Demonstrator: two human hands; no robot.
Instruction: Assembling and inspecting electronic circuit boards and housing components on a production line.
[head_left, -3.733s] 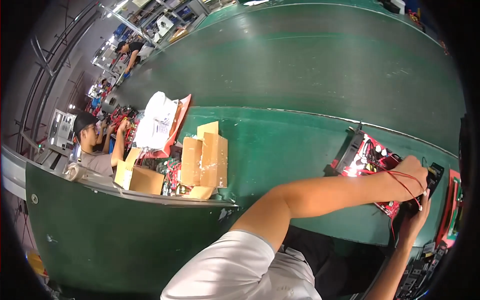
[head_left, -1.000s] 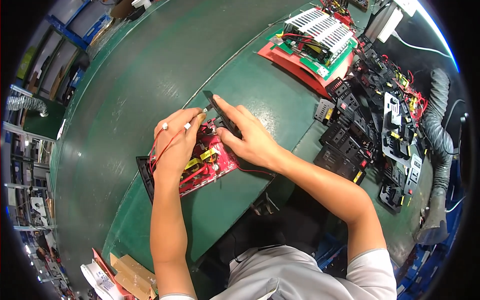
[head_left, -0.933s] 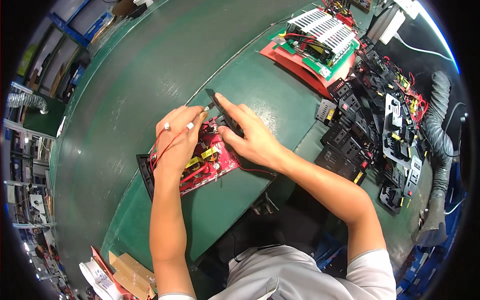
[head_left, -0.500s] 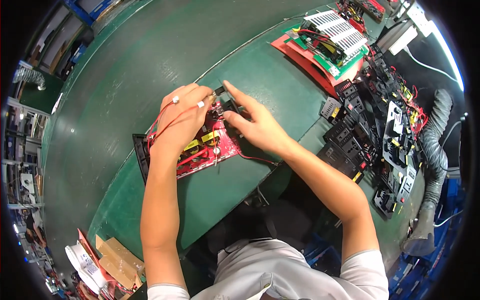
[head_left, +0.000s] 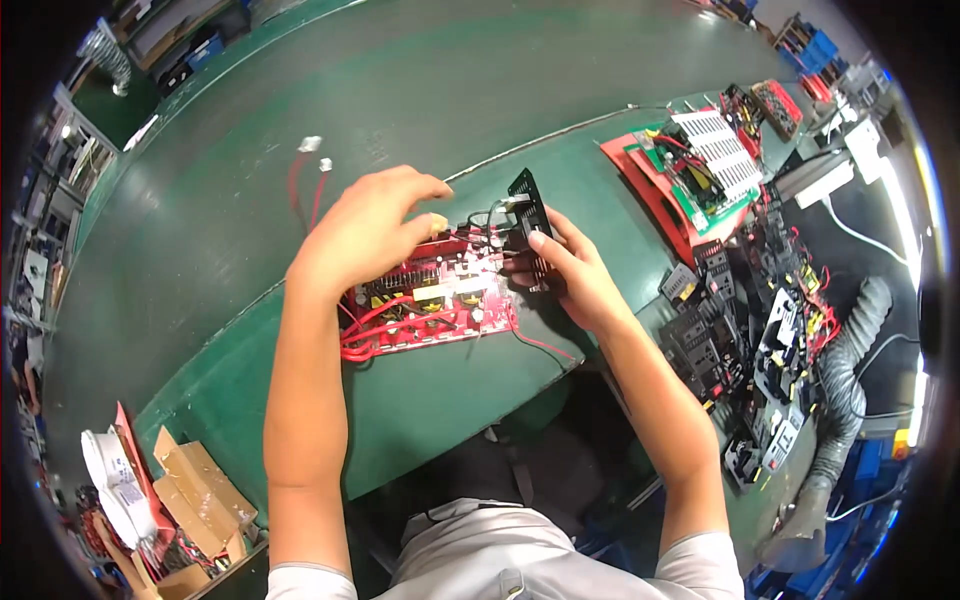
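A red circuit board [head_left: 410, 342] lies on the green mat, carrying black and yellow-labelled coils and thick red wires. At its right end stands a black slotted panel [head_left: 530, 225], tilted upright, with dark wires running from it to the board. My right hand [head_left: 583, 275] grips this panel from its right side, thumb on the face towards the board. Over the board's left part hovers my left hand [head_left: 365, 235], thumb and forefinger apart with nothing between them. Past that hand, red wires [head_left: 318, 195] end in white connectors; the hand hides part of the board.
On the right are a pile of black panels [head_left: 705, 340] and a green board with a white slotted cover [head_left: 715, 150] on red sheets. A grey flexible duct [head_left: 840, 370] runs behind the pile. At lower left stands an open cardboard box [head_left: 200, 490] beside a white spool [head_left: 115, 485].
My left hand has drawn back left from the panel and spread its fingers. My right hand now holds the panel more upright. The whole view has shifted, with the bench appearing lower.
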